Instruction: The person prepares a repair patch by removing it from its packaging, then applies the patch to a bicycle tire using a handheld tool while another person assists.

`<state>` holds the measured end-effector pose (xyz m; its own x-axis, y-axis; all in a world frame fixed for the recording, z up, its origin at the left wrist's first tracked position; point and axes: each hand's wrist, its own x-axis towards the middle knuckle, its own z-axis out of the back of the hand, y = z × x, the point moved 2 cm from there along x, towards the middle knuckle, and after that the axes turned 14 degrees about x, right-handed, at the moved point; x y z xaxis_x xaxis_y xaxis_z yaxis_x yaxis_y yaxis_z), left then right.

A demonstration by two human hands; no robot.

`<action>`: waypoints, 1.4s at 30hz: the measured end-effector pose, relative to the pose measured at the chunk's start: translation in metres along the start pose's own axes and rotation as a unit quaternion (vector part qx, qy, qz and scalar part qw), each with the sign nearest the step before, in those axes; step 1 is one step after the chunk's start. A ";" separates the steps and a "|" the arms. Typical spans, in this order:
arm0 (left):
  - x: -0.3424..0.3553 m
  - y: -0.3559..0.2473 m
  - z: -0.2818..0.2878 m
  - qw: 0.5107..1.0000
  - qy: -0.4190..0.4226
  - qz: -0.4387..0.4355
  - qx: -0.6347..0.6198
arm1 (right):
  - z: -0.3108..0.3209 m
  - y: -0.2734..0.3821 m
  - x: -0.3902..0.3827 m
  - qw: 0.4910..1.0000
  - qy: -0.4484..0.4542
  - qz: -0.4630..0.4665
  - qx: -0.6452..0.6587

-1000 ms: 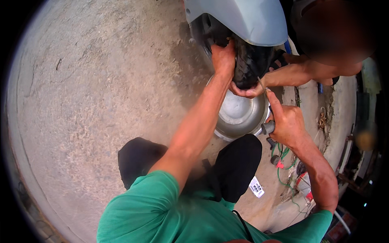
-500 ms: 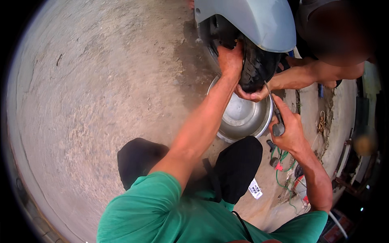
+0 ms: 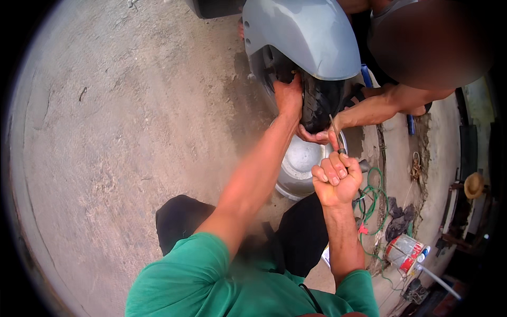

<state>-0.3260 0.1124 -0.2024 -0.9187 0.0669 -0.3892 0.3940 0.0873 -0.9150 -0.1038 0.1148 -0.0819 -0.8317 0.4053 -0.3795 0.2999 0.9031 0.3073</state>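
A black tire shows beneath a grey-blue fender. My left hand grips the tire's left side, its fingertips partly hidden there. Closed in a fist, my right hand holds a tool by its dark handle. The tool's thin metal shaft points up at the tire's lower right, but whether its tip touches the rubber I cannot tell. Another person's hand cups the bottom of the tire, close to the shaft.
Below the tire stands a round metal basin. A co-worker's forearm reaches in from the right. Green cord, a dark rag and a red-and-white bucket lie on the concrete at right. My knees flank the basin's near side.
My right hand has moved left and turned, showing its curled fingers around the tool. My left hand stays on the tire. The whole view has shifted slightly, showing more of the right side.
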 end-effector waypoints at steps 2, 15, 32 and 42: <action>-0.009 -0.009 0.001 0.999 0.015 0.004 -0.029 | 0.002 0.002 0.003 0.999 0.005 -0.024 0.044; 0.003 0.013 -0.002 1.000 0.016 -0.009 0.001 | -0.018 0.060 0.009 0.616 0.116 0.125 -0.769; 0.006 0.017 -0.007 0.999 0.016 0.002 -0.030 | -0.091 0.091 0.032 0.086 0.353 0.025 -0.931; 0.004 0.014 -0.003 1.000 0.003 0.004 -0.006 | -0.030 0.079 0.017 0.613 0.152 0.063 -0.773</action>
<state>-0.3237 0.1166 -0.2165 -0.9153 0.0735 -0.3961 0.4019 0.0989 -0.9103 -0.1082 0.1885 -0.0384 -0.9667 0.1997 -0.1603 -0.2347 -0.4411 0.8662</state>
